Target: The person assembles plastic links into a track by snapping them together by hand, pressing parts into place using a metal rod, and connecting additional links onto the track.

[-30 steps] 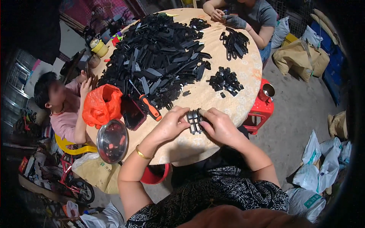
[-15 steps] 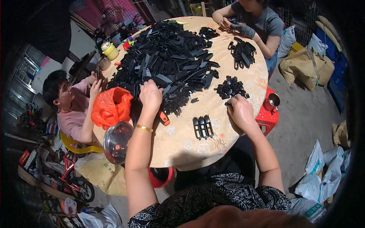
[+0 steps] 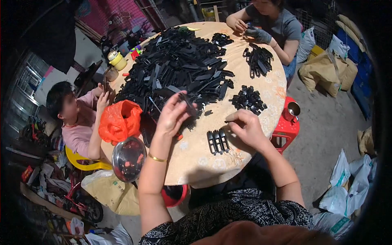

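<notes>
My left hand (image 3: 170,116), with a gold bangle on its wrist, pinches a black plastic piece (image 3: 188,105) raised at the near edge of a big pile of black plastic parts (image 3: 175,61). My right hand (image 3: 247,130) hovers over the cloth with thumb and forefinger brought together. Something small and dark shows at its fingertips, too small to name. Just left of that hand, a row of black frame-like pieces (image 3: 218,141) lies side by side. Beyond it sits a small heap of little black parts (image 3: 248,100).
A round table (image 3: 192,167) with a pale cloth carries everything. At left are a red plastic bag (image 3: 119,121) and a metal bowl (image 3: 128,161). Two people sit at the table, left and far right. A red stool (image 3: 284,130) holds a metal cup (image 3: 293,109).
My left hand has come up off the pile, toward me and right, with a black piece. My right hand has left the small heap and moved left, toward the row of pieces.
</notes>
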Available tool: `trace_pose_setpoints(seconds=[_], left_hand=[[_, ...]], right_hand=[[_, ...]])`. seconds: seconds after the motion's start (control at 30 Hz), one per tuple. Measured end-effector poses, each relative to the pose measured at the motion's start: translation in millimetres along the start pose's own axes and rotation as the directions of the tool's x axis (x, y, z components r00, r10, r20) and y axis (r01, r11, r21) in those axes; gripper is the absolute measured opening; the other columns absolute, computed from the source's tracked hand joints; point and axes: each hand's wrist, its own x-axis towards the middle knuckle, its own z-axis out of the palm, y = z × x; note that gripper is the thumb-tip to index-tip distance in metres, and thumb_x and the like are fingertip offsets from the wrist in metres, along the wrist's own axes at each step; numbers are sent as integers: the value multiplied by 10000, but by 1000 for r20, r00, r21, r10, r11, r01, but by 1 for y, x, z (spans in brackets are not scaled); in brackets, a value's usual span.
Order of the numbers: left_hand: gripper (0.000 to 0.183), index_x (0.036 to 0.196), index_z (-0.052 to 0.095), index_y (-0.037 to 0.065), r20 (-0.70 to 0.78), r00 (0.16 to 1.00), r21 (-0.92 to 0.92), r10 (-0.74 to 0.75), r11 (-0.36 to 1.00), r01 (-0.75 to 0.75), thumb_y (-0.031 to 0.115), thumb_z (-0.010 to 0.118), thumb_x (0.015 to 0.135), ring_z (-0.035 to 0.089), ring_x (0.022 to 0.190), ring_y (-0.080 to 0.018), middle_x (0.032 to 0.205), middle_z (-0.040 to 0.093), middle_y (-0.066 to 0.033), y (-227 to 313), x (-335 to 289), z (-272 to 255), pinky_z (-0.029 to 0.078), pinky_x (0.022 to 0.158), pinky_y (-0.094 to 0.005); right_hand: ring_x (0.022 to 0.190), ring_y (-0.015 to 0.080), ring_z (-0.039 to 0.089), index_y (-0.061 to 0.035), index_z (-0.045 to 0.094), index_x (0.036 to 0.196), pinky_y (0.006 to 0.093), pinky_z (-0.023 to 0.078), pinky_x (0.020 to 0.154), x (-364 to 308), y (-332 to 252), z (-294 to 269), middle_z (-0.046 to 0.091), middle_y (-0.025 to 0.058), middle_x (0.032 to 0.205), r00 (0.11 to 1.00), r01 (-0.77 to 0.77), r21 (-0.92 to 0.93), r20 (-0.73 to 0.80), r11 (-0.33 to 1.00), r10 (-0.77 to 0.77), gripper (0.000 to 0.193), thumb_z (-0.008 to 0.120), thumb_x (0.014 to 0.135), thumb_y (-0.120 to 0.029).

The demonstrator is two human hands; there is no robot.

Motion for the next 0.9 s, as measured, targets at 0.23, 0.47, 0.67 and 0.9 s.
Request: trace_pose_setpoints(seconds=[0.23, 0.47, 0.67, 0.9], left_hand=[[370, 1229, 421, 24, 139, 979, -30, -147, 988, 153, 66, 524, 876, 598, 913, -207, 1038, 570, -98, -25, -20, 30, 513, 799, -321], [364, 1158, 473, 7, 106, 987, 109, -122, 988, 111, 24, 600, 818, 595, 856, -128, 981, 604, -74, -36, -29, 42, 492, 756, -247], [375, 1184, 512, -18, 68, 992, 140, -104, 986, 94, 35, 601, 823, 575, 806, -73, 941, 609, -39, -40, -33, 45, 478, 707, -207], [327, 1161, 523, -25, 15, 991, 103, -133, 986, 131, 68, 572, 851, 572, 723, -70, 887, 605, -26, -46, -34, 38, 482, 629, -191]], right_hand=[[636, 209, 583, -1, 612, 861, 270, 468, 550, 16, -22, 12, 576, 109, 731, 996, 28, 148, -90, 989, -15, 113, 599, 748, -7], [657, 249, 593, -27, 614, 838, 317, 480, 559, 18, -24, 22, 591, 114, 747, 982, 166, -15, -90, 986, -166, 134, 630, 706, -14], [651, 265, 578, -37, 601, 869, 333, 476, 569, 16, -22, 24, 572, 103, 731, 953, 279, -179, -72, 943, -296, 191, 640, 683, -18], [721, 269, 576, -23, 600, 924, 349, 482, 615, 15, -27, 20, 574, 113, 820, 941, 337, -278, 136, 900, -310, 243, 644, 696, -94]])
